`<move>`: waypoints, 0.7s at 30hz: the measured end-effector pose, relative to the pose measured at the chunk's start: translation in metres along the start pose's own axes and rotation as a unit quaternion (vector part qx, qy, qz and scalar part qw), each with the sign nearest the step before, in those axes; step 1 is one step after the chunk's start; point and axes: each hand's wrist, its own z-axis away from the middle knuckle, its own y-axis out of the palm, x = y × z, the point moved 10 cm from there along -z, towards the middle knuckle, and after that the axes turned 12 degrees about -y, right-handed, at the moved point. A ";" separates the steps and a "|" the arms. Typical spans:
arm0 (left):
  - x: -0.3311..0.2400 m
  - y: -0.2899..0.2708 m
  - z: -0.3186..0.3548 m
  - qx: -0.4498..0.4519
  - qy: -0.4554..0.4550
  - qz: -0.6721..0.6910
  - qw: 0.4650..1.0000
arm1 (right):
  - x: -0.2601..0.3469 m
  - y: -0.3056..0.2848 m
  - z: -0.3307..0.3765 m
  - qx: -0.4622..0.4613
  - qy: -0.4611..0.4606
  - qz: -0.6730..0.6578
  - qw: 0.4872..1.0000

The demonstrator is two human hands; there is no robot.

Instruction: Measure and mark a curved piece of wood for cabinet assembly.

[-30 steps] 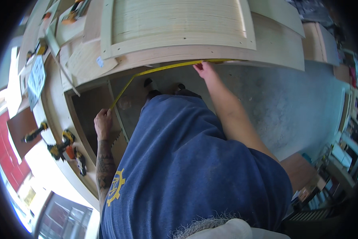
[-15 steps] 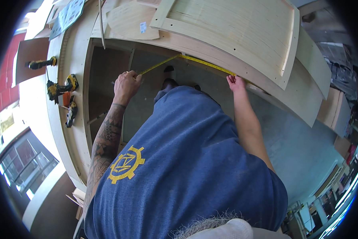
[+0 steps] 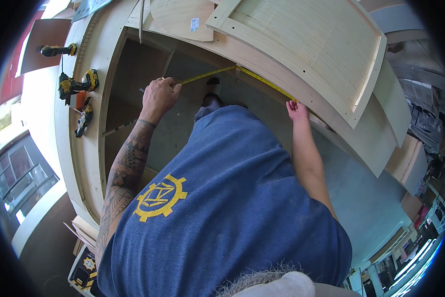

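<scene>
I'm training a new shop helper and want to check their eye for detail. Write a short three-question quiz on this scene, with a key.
1. Fill in: the tape between the left hand and the right hand is coloured ____.
2. True or false: the tape runs in one straight line from hand to hand.
3. Multiple choice: which hand is nearer the power tools? A) left B) right

Key:
1. Yellow.
2. False; it bends between the hands.
3. A, left.
</scene>
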 end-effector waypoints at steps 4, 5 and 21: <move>0.004 -0.002 0.004 -0.005 -0.001 0.012 1.000 | 0.000 0.000 0.003 0.000 0.012 0.022 1.000; 0.005 -0.002 0.005 -0.007 -0.001 0.013 1.000 | 0.000 -0.001 0.004 0.001 0.012 0.024 1.000; 0.011 -0.002 0.009 0.000 -0.011 0.022 1.000 | -0.004 -0.006 0.005 0.016 0.032 0.041 0.999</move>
